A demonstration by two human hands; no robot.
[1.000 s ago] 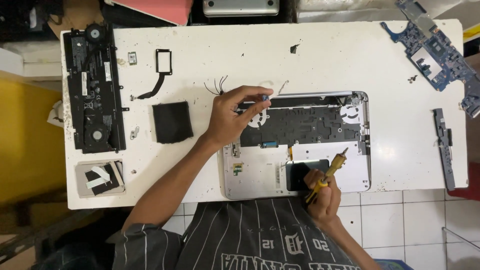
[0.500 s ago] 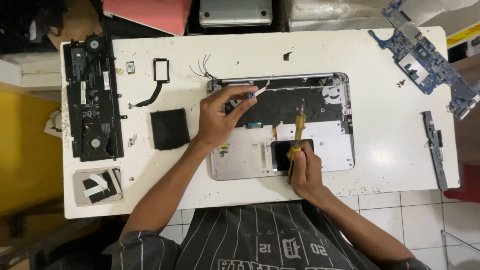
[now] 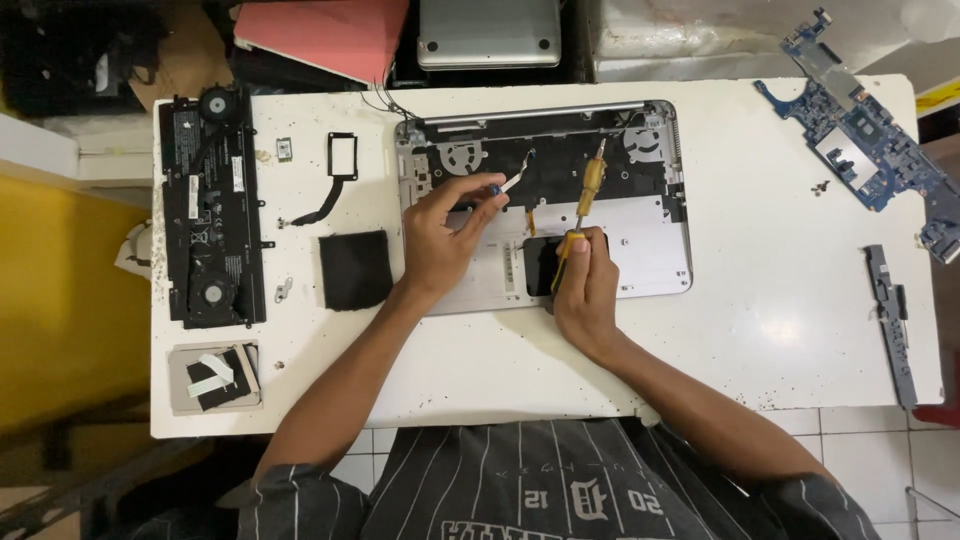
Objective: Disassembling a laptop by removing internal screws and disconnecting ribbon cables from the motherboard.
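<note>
An opened silver laptop base (image 3: 650,255) lies on the white table (image 3: 760,330), its dark inner side up. My left hand (image 3: 445,235) rests on the base's left part and pinches a thin white ribbon cable (image 3: 512,180) by its blue end. My right hand (image 3: 582,280) sits over the dark trackpad area and holds a yellow-handled screwdriver (image 3: 585,205) whose tip points away from me into the dark interior.
A black battery-and-fan assembly (image 3: 212,205) lies at the table's left. A black pad (image 3: 355,268), a small black frame with cable (image 3: 340,165) and a grey part (image 3: 212,375) lie nearby. A blue circuit board (image 3: 865,135) and a grey strip (image 3: 890,320) lie at the right.
My view shifted, so the laptop base now sits more central. My left hand has lifted the ribbon cable's end off the base. My right hand moved the screwdriver tip further into the interior.
</note>
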